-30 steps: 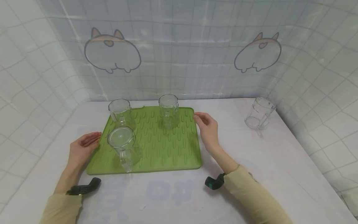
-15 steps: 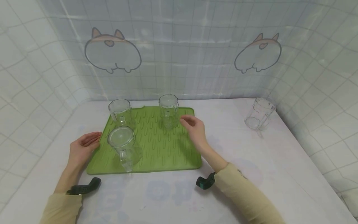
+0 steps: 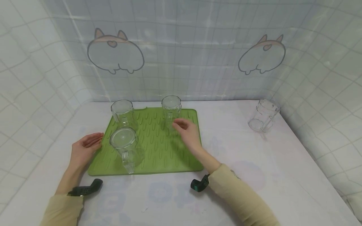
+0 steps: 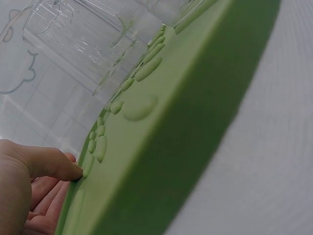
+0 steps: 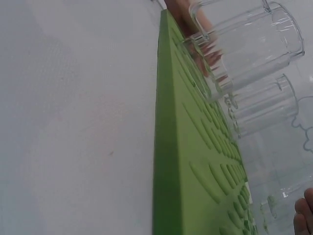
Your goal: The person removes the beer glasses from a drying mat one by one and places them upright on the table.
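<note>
A green ridged drying mat (image 3: 158,160) lies on the table with three clear glass mugs on it. My left hand (image 3: 84,149) is at the mat's left edge, thumb (image 4: 66,169) on the rim and fingers just outside it, pinching the edge. Over the mat, my right hand (image 3: 189,134) has its thumb and fingers apart, holding nothing. Its fingertips overlap the lower part of the back middle mug (image 3: 171,103), whose base is partly hidden. The front left mug (image 3: 123,139) and the back left mug (image 3: 122,108) stand near my left hand.
Another glass mug (image 3: 263,116) stands on the white tablecloth (image 3: 240,194) at the back right. A white sheet (image 3: 181,62) with gridlines and animal drawings rises behind the table and at both sides.
My right hand has left the mat's right edge and moved left over the mat to the back middle mug. My left hand has stayed at the left edge.
</note>
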Available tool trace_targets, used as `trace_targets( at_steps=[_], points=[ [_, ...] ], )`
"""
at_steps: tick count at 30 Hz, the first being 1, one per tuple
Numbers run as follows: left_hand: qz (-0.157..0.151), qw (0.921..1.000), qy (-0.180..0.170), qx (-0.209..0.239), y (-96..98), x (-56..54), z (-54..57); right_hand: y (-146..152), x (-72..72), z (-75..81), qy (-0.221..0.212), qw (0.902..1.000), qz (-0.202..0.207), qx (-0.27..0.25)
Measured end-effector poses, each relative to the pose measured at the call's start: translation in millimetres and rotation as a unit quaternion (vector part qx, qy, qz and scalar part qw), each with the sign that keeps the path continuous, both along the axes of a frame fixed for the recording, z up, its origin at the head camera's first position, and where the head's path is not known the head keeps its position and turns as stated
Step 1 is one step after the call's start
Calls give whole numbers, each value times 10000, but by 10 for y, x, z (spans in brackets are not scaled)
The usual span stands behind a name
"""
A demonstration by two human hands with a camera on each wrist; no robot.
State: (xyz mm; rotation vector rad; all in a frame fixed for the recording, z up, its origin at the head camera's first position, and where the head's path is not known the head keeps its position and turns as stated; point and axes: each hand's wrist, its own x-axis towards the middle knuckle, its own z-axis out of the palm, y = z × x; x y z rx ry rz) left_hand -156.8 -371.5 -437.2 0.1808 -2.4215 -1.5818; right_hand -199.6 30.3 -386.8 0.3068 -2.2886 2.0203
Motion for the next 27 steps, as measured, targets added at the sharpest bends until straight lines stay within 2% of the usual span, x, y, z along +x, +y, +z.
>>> trace_targets(
  at_steps=[6,10,17,27],
  points=[
    [-78,9993,109,354,-5,3,-2,-64,15,-6,-110,9997,96,194],
    [-59,9997,104,203,-3,5,-7,-104,1,-6,-145,9996,178,179],
    [27,9998,29,-212,9,12,0,-161,-23,-8,37,9998,183,57],
    [132,9981,-153,-582,33,22,14,-220,-49,28,-116,9993,82,-360]
  ],
)
